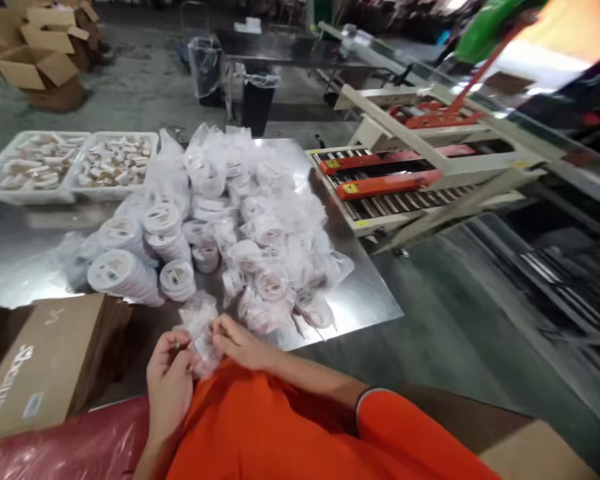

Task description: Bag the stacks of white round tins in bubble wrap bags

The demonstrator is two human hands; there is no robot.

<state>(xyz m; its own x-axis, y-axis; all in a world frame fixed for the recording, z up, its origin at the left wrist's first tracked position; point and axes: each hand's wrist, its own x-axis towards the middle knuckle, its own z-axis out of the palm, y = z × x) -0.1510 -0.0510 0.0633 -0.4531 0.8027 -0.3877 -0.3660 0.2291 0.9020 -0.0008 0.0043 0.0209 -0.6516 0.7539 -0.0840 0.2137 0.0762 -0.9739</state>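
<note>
Close to my body, a clear plastic bag (200, 327) hangs between my two hands at the table's near edge. My left hand (169, 377) pinches one side of it, thumb against the fingers. On the other side my right hand (235, 341) has its fingertips closed on the plastic. What the bag contains is too blurred to make out. Just beyond it stand stacks of round white discs with printed labels (113, 270). To their right is a big heap of similar discs wrapped in clear plastic bags (275, 247).
Two white trays of small white-and-brown pieces (73, 193) sit at the table's far left. Flattened cardboard boxes (50, 347) lie at the near left beside a dark red plastic surface (70, 443). A roller conveyor with orange forks (390, 183) is beyond the metal table's right edge (375, 293).
</note>
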